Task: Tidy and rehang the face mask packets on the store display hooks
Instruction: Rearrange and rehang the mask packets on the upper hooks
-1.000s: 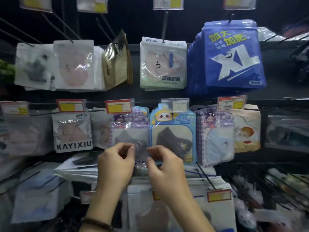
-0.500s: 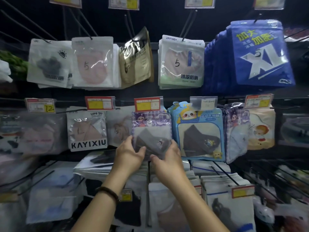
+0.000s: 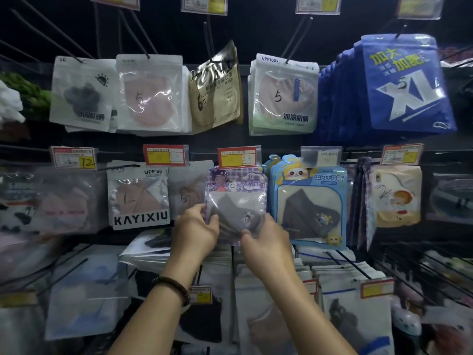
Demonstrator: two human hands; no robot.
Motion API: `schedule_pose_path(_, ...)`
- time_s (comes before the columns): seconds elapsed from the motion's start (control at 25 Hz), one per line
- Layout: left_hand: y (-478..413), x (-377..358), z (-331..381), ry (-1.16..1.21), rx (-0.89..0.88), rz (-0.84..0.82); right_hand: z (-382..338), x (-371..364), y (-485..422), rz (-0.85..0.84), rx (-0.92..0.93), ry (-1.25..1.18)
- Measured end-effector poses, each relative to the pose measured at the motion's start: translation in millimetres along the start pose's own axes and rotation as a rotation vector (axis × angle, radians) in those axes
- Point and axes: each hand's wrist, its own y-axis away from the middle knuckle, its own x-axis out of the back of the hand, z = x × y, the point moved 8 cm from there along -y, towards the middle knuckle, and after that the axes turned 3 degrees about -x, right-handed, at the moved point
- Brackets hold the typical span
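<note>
A purple-checked mask packet (image 3: pixel 236 196) with a dark mask inside hangs in the middle row under a red and yellow price tag (image 3: pixel 238 157). My left hand (image 3: pixel 195 230) grips its lower left edge, thumb on the front. My right hand (image 3: pixel 267 243) pinches its lower right corner. A blue cartoon packet (image 3: pixel 311 201) with a dark mask hangs just right of it. Left of it hang a brownish packet (image 3: pixel 186 193) and a KAYIXIU packet (image 3: pixel 139 196).
The top row holds white, pink, gold (image 3: pixel 216 88), green-edged (image 3: pixel 282 94) and blue XL packets (image 3: pixel 407 83) on black hooks. Bare black hooks (image 3: pixel 422 265) jut out at the lower right. More packets (image 3: pixel 355 303) fill the bottom row, below my arms.
Both hands rose from below the row and took hold of the purple packet's lower corners. The view shifted, so the display slid right in frame.
</note>
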Motion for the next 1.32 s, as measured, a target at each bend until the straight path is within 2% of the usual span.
schedule_pose_path(0.28, -9, 7, -12, -0.013, 0.030, -0.009, -16, 17, 24, 0.077, 0.085, -0.007)
schedule_pose_path(0.64, -21, -9, -19, 0.114, 0.190, -0.136, -16, 6, 19, 0.002, 0.049, -0.209)
schedule_pose_path(1.0, -5, -3, -18, 0.077, 0.115, -0.083, -19, 0, 30, 0.048, 0.099, -0.199)
schedule_pose_path(1.16, 10, 11, -5, 0.091, 0.107, -0.023, -22, 17, 40, 0.200, 0.196, -0.198)
schedule_pose_path(1.32, 23, 36, 1, 0.268, 0.101, 0.058, -9, 36, 44, 0.334, 0.180, -0.500)
